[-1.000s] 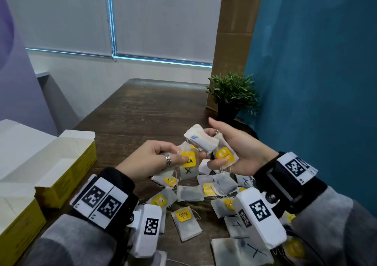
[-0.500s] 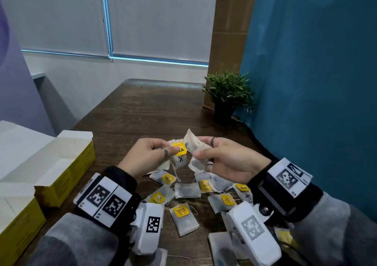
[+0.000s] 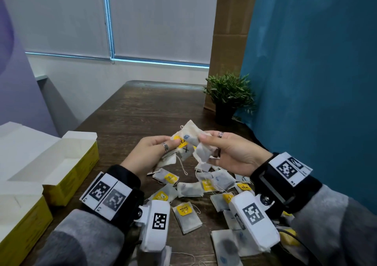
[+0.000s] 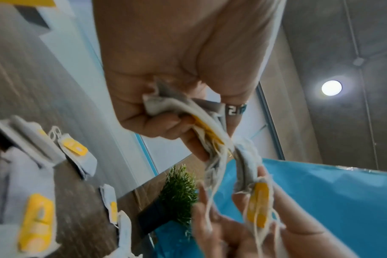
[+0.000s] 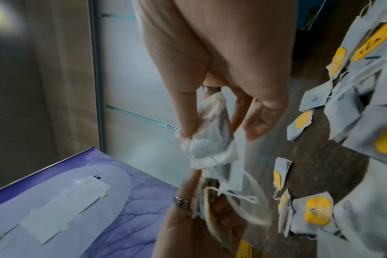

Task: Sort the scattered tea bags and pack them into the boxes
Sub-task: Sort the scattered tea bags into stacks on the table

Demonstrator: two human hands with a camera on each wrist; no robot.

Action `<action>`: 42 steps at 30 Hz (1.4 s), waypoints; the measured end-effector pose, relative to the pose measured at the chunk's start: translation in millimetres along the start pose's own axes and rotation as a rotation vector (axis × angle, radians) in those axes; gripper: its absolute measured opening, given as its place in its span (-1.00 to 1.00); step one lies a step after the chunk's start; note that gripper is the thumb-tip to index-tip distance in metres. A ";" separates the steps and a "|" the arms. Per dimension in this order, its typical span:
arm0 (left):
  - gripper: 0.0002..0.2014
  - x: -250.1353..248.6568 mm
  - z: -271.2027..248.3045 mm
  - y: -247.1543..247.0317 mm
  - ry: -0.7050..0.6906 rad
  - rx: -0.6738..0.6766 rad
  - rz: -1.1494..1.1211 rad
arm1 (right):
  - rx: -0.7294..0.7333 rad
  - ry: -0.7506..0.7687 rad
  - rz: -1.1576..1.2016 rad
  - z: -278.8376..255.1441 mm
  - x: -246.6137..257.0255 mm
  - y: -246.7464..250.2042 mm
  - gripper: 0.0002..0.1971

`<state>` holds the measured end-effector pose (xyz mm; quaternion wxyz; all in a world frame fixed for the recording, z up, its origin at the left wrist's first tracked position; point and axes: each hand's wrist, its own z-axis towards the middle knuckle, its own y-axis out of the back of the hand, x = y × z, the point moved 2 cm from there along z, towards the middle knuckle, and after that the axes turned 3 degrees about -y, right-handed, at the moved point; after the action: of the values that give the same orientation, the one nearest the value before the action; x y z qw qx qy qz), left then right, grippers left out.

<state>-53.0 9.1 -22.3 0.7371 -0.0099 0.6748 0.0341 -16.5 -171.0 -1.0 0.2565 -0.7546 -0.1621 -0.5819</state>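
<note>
Both hands are raised above a heap of scattered tea bags [image 3: 189, 190] on the dark wooden table [image 3: 142, 106]. My left hand [image 3: 155, 153] grips a small stack of tea bags [image 3: 181, 145] with yellow tags, seen from below as a folded bundle of bags [image 4: 188, 118]. My right hand [image 3: 224, 153] pinches a grey tea bag [image 3: 202, 153] between thumb and fingers, the same bag [image 5: 210, 139] showing in the right wrist view. Strings dangle between the two hands. Two open yellow boxes, one box [image 3: 69, 163] further back and one box [image 3: 20, 225] nearer, stand at the left.
A small potted plant [image 3: 228, 96] stands at the table's far right, against a blue curtain [image 3: 306, 82]. A cardboard column rises behind it. Loose tea bags [image 3: 187, 216] lie between my wrists. A purple wall borders the left side.
My hands have come together. The right hand turned palm-down from an open palm carrying bags and now pinches a bag against the left hand's stack. The view has shifted slightly.
</note>
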 end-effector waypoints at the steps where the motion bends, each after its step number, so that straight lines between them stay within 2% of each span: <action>1: -0.83 1.1 0.0 -3.3 -0.007 0.012 -0.036 | -0.004 -0.018 -0.006 -1.5 -4.2 2.8 -0.77; 5: -0.71 0.8 2.9 -2.4 0.002 0.031 -0.164 | 0.058 -0.062 0.015 -1.1 -5.6 0.5 -0.80; 8: -0.63 3.3 8.7 1.5 0.050 0.039 -0.179 | 0.025 -0.040 -0.003 1.7 -2.3 -1.0 -0.86; 10: -0.61 0.6 6.1 -0.1 0.065 0.124 -0.161 | -0.011 -0.015 -0.047 2.8 -2.6 -1.0 -0.94; 12: -0.68 -2.7 2.8 -1.9 0.002 0.195 -0.047 | -0.038 0.020 -0.123 3.0 -3.5 -1.9 -0.94; 15: -0.81 -4.5 -0.5 -1.1 -0.143 0.077 0.105 | -0.062 0.059 -0.290 2.5 -3.1 -4.8 -0.85; 18: -0.80 0.8 1.7 -1.3 -0.144 0.046 0.066 | -0.095 0.089 -0.341 2.8 -2.8 -6.5 -0.81; 20: -0.79 0.7 1.8 -1.4 -0.126 0.037 -0.032 | -0.161 0.156 -0.262 3.3 -1.0 -4.3 -0.89; 22: -0.83 -1.1 2.4 1.1 -0.169 0.013 -0.069 | -0.245 0.256 -0.128 3.5 2.3 0.4 -0.91; 26: -0.53 -5.6 -1.1 0.4 -0.331 0.003 0.044 | -0.431 0.420 -0.005 6.7 2.3 4.5 -0.90; 30: -0.46 -8.7 -4.4 -7.7 -0.387 0.027 0.037 | -0.617 0.563 -0.066 11.1 -1.1 -7.7 -0.83; 33: -0.47 -9.8 -6.2 -14.7 -0.348 0.052 -0.094 | -0.667 0.611 -0.113 14.5 -6.5 -19.5 -0.85; 36: -0.37 -8.5 -7.2 -18.0 -0.297 0.092 -0.162 | -0.681 0.634 -0.186 16.8 -11.7 -31.6 -0.85; 40: -0.24 -7.6 -8.2 -18.1 -0.261 0.128 -0.189 | -0.730 0.600 -0.192 22.6 -16.0 -34.1 -0.84; 42: -0.28 -6.3 -8.2 -18.9 -0.238 0.096 -0.204 | -0.734 0.578 -0.178 23.7 -17.8 -34.8 -0.84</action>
<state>-60.5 -10.5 -17.4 0.8110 -0.0391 0.5792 -0.0721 -21.4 -127.9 -15.7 -0.0433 -0.5855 0.0683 -0.8066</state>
